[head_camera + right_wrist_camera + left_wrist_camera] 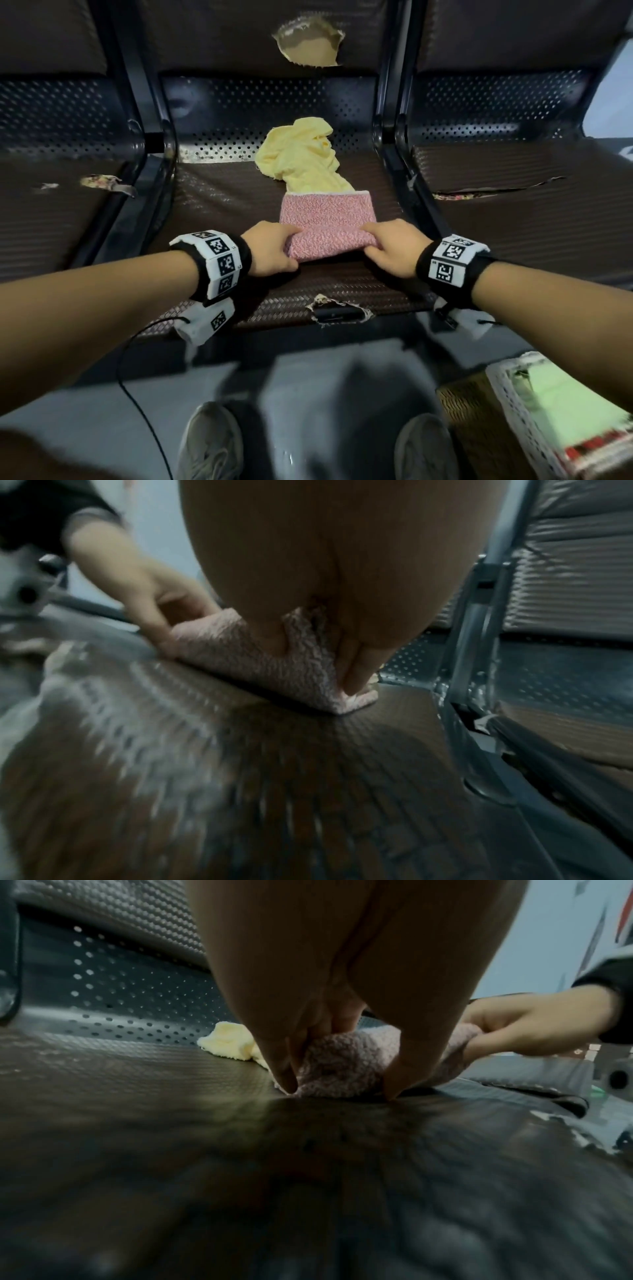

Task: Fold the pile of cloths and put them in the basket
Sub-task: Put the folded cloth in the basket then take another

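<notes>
A folded pink cloth (325,224) lies on the middle seat (219,202) of a dark bench. My left hand (274,251) grips its near left corner, fingers curled round the pink cloth (339,1066). My right hand (387,245) grips the near right corner; in the right wrist view the fingers (356,674) pinch the pink cloth (260,664) at its folded edge. Behind it lies a crumpled yellow cloth (305,154), partly under the pink one and visible again as a yellow cloth (229,1045) in the left wrist view. A white basket (520,411) stands on the floor at lower right.
A pale green folded cloth (575,407) lies in the basket. The seat's front edge has a torn hole (337,310). Metal armrest frames (161,137) flank the seat. My shoes (209,442) stand on the floor below. A cable (137,394) hangs from my left wrist.
</notes>
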Demonstrator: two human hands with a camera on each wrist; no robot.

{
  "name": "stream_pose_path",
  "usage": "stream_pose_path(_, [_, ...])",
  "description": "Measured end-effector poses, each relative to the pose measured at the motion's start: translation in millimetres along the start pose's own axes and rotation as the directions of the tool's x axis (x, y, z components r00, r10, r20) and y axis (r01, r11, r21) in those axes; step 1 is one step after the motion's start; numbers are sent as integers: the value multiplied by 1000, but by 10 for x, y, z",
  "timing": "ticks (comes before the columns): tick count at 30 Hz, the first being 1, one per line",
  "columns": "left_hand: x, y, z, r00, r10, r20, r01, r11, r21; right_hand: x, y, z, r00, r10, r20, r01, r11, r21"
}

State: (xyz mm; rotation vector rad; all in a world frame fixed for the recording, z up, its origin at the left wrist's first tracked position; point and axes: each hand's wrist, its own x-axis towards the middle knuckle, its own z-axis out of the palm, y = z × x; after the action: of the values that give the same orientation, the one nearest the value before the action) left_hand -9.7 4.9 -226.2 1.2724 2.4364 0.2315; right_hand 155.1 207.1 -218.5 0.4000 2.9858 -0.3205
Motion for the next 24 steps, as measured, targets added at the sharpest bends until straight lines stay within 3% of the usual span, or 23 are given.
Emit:
stream_pose_path(5, [-139,-82,-23,995,26,-101,-31,998,-51,-127,101,-87,997,38,-71,-16,957,291])
stream_pose_path(8, [-157,-139,-36,985,1,-170,-43,969,-243,-189,184,-56,991,94,-91,-41,885,464])
stream_pose_path(13, [2,-79,-44,988,-104,-111,25,831,-556,-115,201,-65,981,185,-61,-93,723,684])
stream_pose_path(16, [139,-51,-18,978,-184,-98,110,853,-510,-8,204,-29,979,196,-48,-112,728,676])
stream_pose_path(19, [250,-55,12,955,-284,-83,203,833,-514,133,205,29,951,303,-54,-189,713,676])
stream_pose_path(24, [351,-52,61,901,-431,-35,370,810,-455,333,106,95,886,463,-11,-423,817,392])
